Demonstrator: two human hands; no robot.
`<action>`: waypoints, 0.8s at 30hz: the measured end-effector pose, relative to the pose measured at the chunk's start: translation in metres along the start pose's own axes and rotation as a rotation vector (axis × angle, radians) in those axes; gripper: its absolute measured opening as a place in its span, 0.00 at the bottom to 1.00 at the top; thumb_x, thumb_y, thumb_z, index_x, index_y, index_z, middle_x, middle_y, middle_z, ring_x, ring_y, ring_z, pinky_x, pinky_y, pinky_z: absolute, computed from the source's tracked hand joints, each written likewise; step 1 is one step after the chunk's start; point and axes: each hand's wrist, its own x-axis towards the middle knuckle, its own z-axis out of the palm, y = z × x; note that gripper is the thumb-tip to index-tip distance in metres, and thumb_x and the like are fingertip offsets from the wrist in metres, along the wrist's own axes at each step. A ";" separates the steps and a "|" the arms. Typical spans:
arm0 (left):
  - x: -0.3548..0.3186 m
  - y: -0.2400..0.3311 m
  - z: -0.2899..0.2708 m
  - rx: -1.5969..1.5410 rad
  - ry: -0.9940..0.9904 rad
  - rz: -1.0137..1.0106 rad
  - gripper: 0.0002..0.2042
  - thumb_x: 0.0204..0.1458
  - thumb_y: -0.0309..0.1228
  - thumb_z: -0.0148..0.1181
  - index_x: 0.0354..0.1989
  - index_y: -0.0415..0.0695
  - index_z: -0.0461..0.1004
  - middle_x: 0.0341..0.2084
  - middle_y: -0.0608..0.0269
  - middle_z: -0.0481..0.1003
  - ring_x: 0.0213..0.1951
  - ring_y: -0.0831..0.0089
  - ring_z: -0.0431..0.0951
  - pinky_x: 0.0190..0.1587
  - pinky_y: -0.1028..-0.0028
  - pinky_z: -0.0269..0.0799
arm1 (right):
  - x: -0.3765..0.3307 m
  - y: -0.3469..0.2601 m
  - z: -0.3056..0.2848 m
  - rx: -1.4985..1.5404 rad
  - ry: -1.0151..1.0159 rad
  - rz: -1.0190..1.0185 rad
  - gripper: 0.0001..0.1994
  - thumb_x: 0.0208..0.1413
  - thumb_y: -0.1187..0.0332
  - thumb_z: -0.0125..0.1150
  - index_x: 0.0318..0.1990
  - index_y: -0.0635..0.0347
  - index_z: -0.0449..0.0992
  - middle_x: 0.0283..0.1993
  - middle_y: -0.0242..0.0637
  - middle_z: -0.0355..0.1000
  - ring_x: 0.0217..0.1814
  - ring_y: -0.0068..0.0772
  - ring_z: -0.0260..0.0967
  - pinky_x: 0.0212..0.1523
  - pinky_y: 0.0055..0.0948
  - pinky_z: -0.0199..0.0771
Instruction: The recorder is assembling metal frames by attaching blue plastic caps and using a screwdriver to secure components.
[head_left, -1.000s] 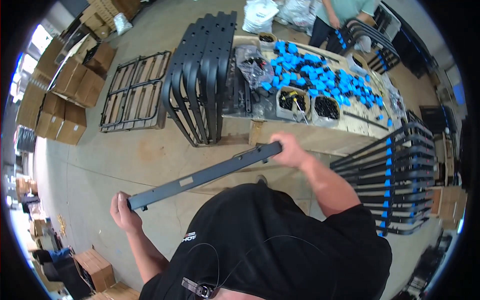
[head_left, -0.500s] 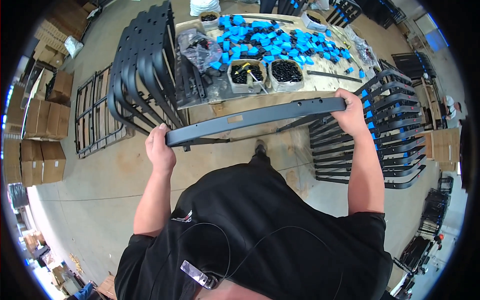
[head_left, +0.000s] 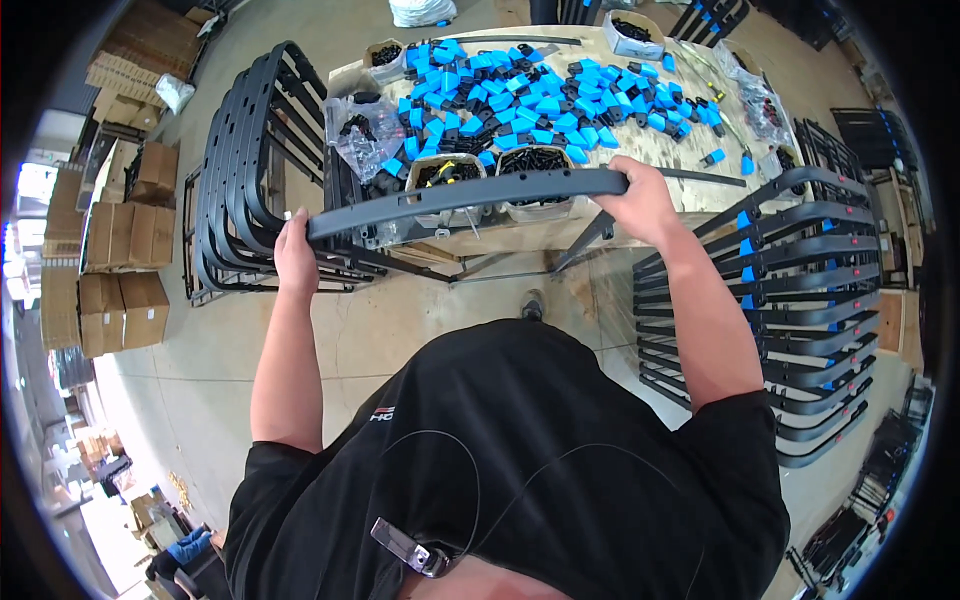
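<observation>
I hold a long black metal frame (head_left: 465, 195) up in front of me, at the near edge of the table. Its top rail has small holes along its face and bows slightly in this view. My left hand (head_left: 297, 256) is wrapped round the rail's left end, and my right hand (head_left: 640, 205) grips the right end. Dark tubes run down below the rail; whether all belong to this frame I cannot tell. Behind the rail, two bins of small black parts (head_left: 535, 160) are partly hidden. A yellow-handled tool (head_left: 447, 176) lies on the left bin.
Blue-and-black end pieces (head_left: 520, 95) cover much of the wooden table (head_left: 640, 150). Similar black frames (head_left: 235, 170) stand stacked on the left. More frames with blue pieces (head_left: 800, 290) are stacked on the right. Cardboard boxes (head_left: 125, 230) are piled at far left.
Both hands have carried the frame forward and slightly left, so its rail now covers part of the bins. The rail has turned, and its rectangular slot no longer shows. My view has shifted too.
</observation>
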 end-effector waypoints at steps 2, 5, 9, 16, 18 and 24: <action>0.005 0.013 0.012 0.087 0.029 -0.010 0.19 0.65 0.41 0.55 0.49 0.33 0.78 0.41 0.64 0.76 0.47 0.73 0.71 0.55 0.74 0.63 | 0.023 0.003 -0.008 -0.042 -0.039 0.003 0.15 0.48 0.64 0.75 0.38 0.60 0.76 0.35 0.44 0.75 0.35 0.41 0.74 0.39 0.38 0.74; 0.011 0.024 0.018 0.243 -0.017 0.090 0.20 0.64 0.40 0.56 0.52 0.33 0.77 0.43 0.60 0.79 0.47 0.72 0.74 0.56 0.73 0.65 | 0.044 0.007 -0.008 -0.110 -0.053 -0.144 0.18 0.48 0.63 0.75 0.44 0.57 0.76 0.42 0.43 0.76 0.45 0.45 0.75 0.47 0.40 0.75; -0.001 0.040 0.039 0.485 0.060 0.320 0.16 0.62 0.37 0.59 0.47 0.33 0.79 0.40 0.59 0.81 0.44 0.67 0.79 0.51 0.70 0.72 | 0.046 0.005 -0.009 -0.100 -0.086 -0.061 0.18 0.48 0.67 0.76 0.45 0.58 0.77 0.42 0.39 0.75 0.43 0.38 0.74 0.47 0.34 0.74; 0.000 0.094 0.104 0.913 -0.311 0.496 0.21 0.59 0.47 0.60 0.45 0.39 0.80 0.40 0.50 0.82 0.44 0.54 0.82 0.50 0.62 0.75 | 0.032 -0.005 -0.008 -0.126 0.071 -0.113 0.21 0.44 0.65 0.79 0.45 0.60 0.77 0.45 0.43 0.74 0.48 0.44 0.75 0.49 0.38 0.76; 0.001 0.106 0.108 1.095 -0.435 0.380 0.26 0.58 0.53 0.58 0.48 0.40 0.81 0.40 0.47 0.82 0.45 0.51 0.82 0.50 0.60 0.76 | 0.012 0.003 0.002 -0.104 0.498 -0.265 0.22 0.42 0.64 0.81 0.41 0.64 0.76 0.44 0.44 0.74 0.47 0.44 0.75 0.50 0.38 0.76; 0.003 0.109 0.104 1.189 -0.433 0.291 0.27 0.57 0.54 0.56 0.47 0.39 0.81 0.39 0.44 0.82 0.47 0.49 0.81 0.52 0.56 0.75 | -0.062 0.017 0.080 0.005 0.150 -0.087 0.15 0.52 0.65 0.70 0.43 0.61 0.74 0.39 0.47 0.75 0.45 0.47 0.77 0.48 0.41 0.76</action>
